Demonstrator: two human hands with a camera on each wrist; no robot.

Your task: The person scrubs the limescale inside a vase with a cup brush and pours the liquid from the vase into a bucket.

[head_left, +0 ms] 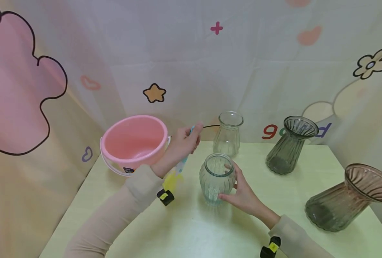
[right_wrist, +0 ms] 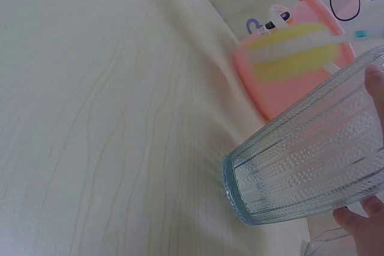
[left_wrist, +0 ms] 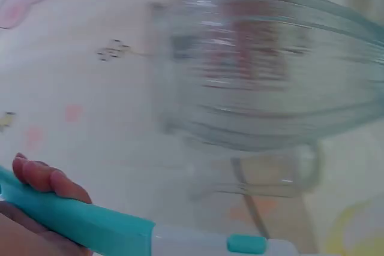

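The right hand [head_left: 242, 193] is curled around the side of a pale blue-green ribbed glass vase with a rounded belly [head_left: 216, 178], thumb and fingers on its wall; the vase seems tipped slightly toward the left hand, its base on or just above the pale green surface [head_left: 191, 229] — I cannot tell which. The left hand [head_left: 181, 145] grips the teal plastic handle of a long brush with a yellow sponge head [head_left: 173, 179]; the sponge hangs below the wrist, just beside the vase, not yet inside it.

The main risk, as I judge it, is the glass slipping: the hold is one-handed on a smooth ribbed wall, and a push from the brush into the narrow mouth could twist the vase out of the fingers or knock it over. A clear ribbed glass vase with a narrow neck [head_left: 228, 134] stands just beyond both hands, so a sweep of the left hand or brush handle could strike it. The round pink plastic bucket [head_left: 134, 143] sits right beside the left forearm, near the surface's edge, and an elbow nudge could shift it. A grey and a brown flared glass vase stand well apart, beyond the right hand.
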